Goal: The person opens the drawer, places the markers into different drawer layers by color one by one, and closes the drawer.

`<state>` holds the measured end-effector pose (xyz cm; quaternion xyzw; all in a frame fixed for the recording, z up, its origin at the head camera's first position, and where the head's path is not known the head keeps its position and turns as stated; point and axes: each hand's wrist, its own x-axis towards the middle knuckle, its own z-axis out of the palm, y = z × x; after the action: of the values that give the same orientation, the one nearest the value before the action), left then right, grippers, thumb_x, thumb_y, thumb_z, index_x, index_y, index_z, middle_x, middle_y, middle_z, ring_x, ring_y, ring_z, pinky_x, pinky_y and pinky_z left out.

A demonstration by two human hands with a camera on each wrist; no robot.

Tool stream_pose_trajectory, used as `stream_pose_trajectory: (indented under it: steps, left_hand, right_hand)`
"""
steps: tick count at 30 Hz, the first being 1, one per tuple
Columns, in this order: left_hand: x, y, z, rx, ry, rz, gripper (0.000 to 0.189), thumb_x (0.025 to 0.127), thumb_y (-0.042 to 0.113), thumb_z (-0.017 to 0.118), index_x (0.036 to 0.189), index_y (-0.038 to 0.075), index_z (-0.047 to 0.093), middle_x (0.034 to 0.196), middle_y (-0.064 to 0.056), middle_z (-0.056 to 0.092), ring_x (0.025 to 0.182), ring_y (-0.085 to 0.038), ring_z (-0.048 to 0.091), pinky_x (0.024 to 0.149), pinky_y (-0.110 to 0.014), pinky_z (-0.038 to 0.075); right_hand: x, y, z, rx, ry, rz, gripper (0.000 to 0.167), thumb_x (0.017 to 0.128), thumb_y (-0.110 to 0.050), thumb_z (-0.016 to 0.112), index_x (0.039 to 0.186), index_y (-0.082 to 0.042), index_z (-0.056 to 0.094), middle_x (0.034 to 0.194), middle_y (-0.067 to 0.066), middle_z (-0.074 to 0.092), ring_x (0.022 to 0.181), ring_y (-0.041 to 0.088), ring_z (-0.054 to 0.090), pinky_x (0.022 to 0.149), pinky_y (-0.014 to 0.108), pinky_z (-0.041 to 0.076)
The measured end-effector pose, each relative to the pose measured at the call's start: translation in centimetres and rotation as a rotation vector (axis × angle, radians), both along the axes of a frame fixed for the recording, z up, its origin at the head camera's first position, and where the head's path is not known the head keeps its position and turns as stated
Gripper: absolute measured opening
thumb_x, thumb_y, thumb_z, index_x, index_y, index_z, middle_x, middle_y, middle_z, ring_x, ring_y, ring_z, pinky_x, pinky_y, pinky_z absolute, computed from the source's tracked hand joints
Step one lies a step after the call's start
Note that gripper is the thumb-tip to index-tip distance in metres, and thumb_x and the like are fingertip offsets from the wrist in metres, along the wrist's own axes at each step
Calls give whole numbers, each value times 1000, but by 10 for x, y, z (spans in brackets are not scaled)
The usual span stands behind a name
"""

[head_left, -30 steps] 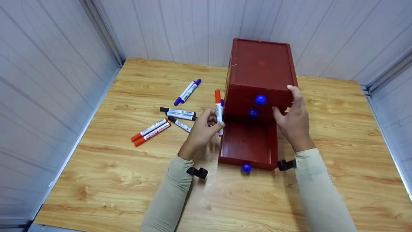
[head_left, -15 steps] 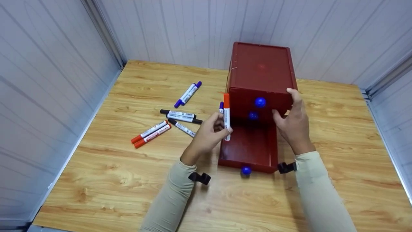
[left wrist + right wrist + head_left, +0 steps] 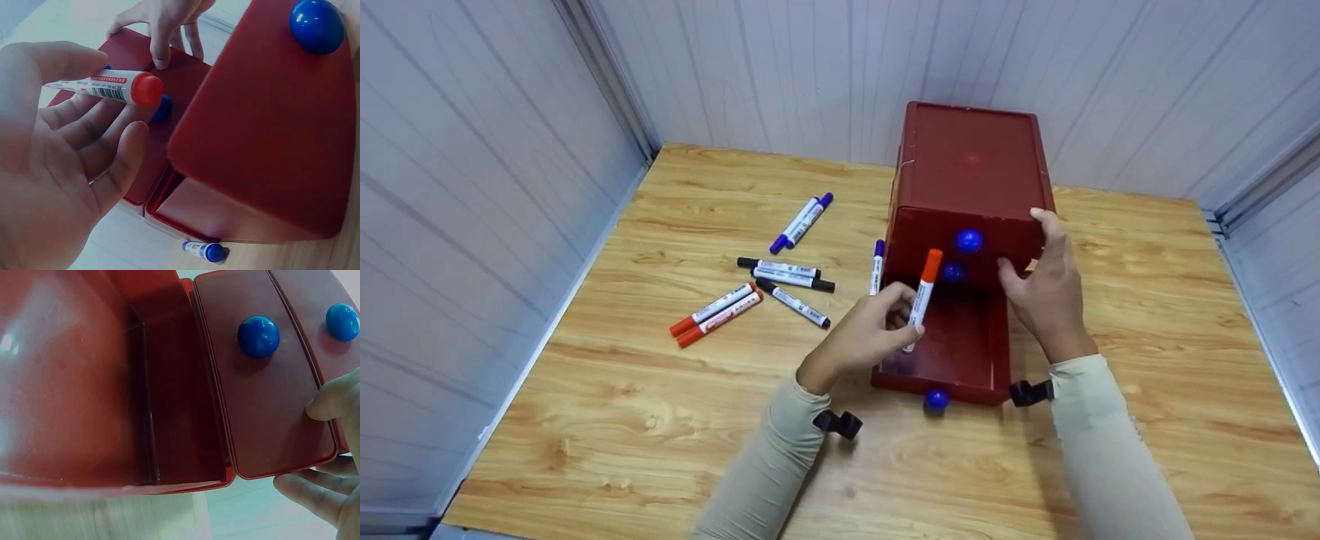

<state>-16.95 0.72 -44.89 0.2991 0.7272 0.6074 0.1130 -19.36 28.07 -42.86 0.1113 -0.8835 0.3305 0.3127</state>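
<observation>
Wooden table (image 3: 622, 420), eight loose markers (image 3: 793, 303), one marker (image 3: 922, 301) in left hand (image 3: 864, 337)

Left hand (image 3: 866, 334) in a pinch, right hand (image 3: 1048, 292) spread.
The sleeved left forearm (image 3: 775, 461) points toward one o'clock, left thumb (image 3: 68, 58) opposite bent left fingers (image 3: 128, 154). The sleeved right forearm (image 3: 1110, 442) points toward eleven, right thumb (image 3: 329, 402) parted from right fingers (image 3: 310, 495); the right hand lies between two and three o'clock from the left.

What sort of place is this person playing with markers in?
It looks like a small work booth, though I can't be sure. Pale panelled walls show at the back and both sides, metal-looking strips run down the corners, and a wood-patterned table sits between them.
</observation>
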Motion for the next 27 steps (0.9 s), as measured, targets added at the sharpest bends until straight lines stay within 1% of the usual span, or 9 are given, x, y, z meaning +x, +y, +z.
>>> stream_pose_trajectory:
  steps: [3,5,8,12,14,17,20,22,27]
  left_hand:
    - [3,3,-2,-23,4,-17,20,93,6,67,111,7,58,86,-2,67,76,-14,64,65,-30,56]
    - [5,6,-3,-50,28,-27,20,93,7,68,111,8,58,86,-1,66,75,-12,64,64,-29,56]
    - [8,10,-3,-133,100,-47,21,92,9,69,111,11,59,87,3,66,76,-9,63,64,-25,55]
    - [11,16,-5,-261,211,-81,21,91,13,70,110,14,59,86,8,64,75,-5,60,65,-20,51]
    - [12,18,-6,-310,252,-101,20,91,15,70,109,14,60,85,9,63,74,-5,58,66,-19,49]
    - [13,21,-8,-372,303,-115,19,91,18,69,108,16,61,84,10,60,73,-6,57,65,-19,46]
    - [13,22,-7,-408,329,-118,19,92,19,69,109,17,61,84,10,60,74,-7,57,66,-20,45]
    - [13,21,-5,-425,334,-121,19,92,20,68,110,17,61,84,10,60,74,-8,57,66,-21,46]
    - [6,19,4,-499,352,-128,22,92,20,69,113,17,62,83,8,60,71,-8,55,63,-23,46]
  right_hand:
    - [2,1,-2,5,-1,6,70,90,-8,70,146,-20,30,134,24,49,102,38,61,75,55,55]
    - [3,2,-2,7,-3,9,70,90,-8,69,146,-20,30,133,24,49,102,38,61,75,55,55]
    - [3,2,-3,5,-3,9,70,90,-6,69,146,-20,30,133,24,50,103,38,61,78,55,55]
    - [3,2,-4,3,-2,8,71,89,-5,69,146,-20,30,134,25,49,103,40,61,81,57,54]
    - [3,2,-4,2,-4,7,71,89,-5,69,146,-20,30,134,25,49,104,40,61,82,58,54]
    - [4,2,-3,2,-2,-2,71,89,-5,70,146,-20,30,134,25,49,102,40,61,82,57,54]
    - [4,2,-2,-1,3,-6,71,88,-4,70,146,-20,31,133,25,50,101,40,61,81,57,54]
    - [3,2,-2,-1,5,-6,71,88,-4,70,145,-20,31,132,25,50,100,39,62,81,56,54]
    - [1,2,-1,1,7,3,70,89,-5,69,146,-20,31,133,25,50,98,40,62,81,57,54]
